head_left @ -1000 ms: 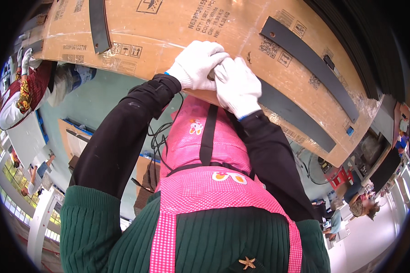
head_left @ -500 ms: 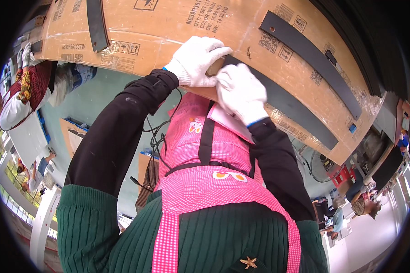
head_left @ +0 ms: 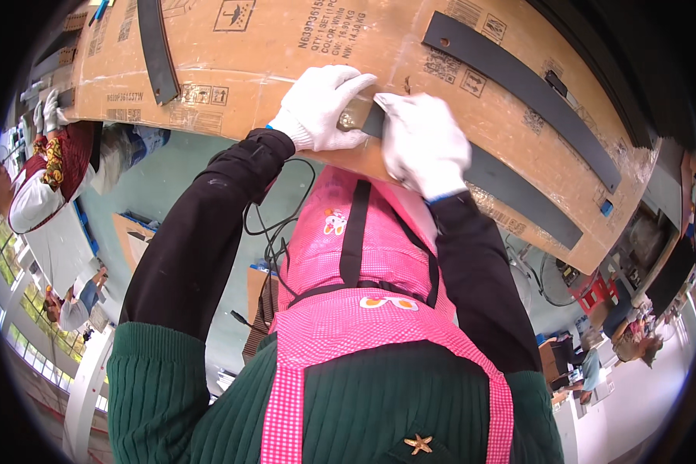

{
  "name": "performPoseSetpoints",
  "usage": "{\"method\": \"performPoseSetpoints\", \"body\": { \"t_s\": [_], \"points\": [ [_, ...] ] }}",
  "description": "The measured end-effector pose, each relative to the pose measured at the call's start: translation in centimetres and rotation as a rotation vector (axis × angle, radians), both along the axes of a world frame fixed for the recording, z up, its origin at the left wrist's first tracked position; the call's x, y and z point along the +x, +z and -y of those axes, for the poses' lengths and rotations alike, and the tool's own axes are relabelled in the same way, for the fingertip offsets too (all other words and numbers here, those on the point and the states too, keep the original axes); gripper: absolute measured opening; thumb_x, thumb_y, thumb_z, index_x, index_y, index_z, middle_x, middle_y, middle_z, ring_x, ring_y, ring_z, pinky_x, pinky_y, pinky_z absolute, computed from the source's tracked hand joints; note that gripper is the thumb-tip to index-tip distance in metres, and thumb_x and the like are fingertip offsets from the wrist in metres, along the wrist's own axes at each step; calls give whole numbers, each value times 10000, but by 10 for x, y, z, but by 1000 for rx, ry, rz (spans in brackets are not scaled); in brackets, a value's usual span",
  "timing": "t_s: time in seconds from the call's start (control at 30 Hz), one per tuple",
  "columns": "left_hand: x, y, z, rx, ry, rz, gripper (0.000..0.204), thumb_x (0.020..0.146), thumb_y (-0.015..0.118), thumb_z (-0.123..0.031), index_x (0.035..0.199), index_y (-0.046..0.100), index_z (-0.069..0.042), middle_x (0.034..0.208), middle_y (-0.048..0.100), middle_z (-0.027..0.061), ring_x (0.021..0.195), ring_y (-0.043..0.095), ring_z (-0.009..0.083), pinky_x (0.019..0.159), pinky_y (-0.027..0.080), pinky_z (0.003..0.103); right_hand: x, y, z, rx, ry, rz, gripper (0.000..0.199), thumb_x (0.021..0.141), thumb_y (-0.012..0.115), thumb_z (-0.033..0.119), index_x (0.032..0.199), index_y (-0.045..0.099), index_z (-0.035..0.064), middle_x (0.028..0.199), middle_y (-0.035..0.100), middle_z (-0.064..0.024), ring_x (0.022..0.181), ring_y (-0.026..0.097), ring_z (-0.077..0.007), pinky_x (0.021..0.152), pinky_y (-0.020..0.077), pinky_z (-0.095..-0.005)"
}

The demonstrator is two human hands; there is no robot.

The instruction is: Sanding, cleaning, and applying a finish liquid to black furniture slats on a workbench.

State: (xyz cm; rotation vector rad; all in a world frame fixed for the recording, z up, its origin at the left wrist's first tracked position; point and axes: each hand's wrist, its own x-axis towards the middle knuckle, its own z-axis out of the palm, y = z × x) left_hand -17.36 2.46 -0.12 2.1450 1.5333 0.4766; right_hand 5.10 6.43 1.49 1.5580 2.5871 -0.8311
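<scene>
While gloved, left hand, right hand, gripping cardboard box edge.

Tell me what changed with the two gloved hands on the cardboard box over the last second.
The right hand slid a little right and down along the dark strap, parting slightly from the left hand. The left hand stayed at the lower edge of the cardboard box, fingers still pressed by the strap's end. Both hands remain on the box, which has not moved.

cardboard box — large, brown, printed | black straps across it | near edge under both hands
</scene>
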Motion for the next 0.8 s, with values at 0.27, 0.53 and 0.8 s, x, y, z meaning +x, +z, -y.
{"method": "performPoseSetpoints", "body": {
  "t_s": [0.27,0.53,0.8],
  "points": [
    [-6,7,1,-15,-81,-30,769,763,811,-377,1464,611,-132,1299,648,155,1230,597,373,1058,471,473,114,-6,34,309,-302,-24,183,936,700,202,1078,705,88,1073,702,-130,999,710,-300,890,565,-391],
    [0,-6,-8,137,-32,-35,570,848,726,-248,1386,626,-88,1257,675,184,1171,630,405,1012,512,480,-20,-25,17,112,-44,-225,222,991,593,328,1063,755,194,1022,733,-28,970,691,-258,863,583,-407],
    [-1,-23,8,312,473,182,498,940,624,-172,1416,600,-23,1300,650,193,1196,613,395,1066,476,486,104,70,43,-414,-407,-825,217,908,736,131,1119,749,86,1103,723,-89,1070,710,-246,930,580,-348]
  ]
}}
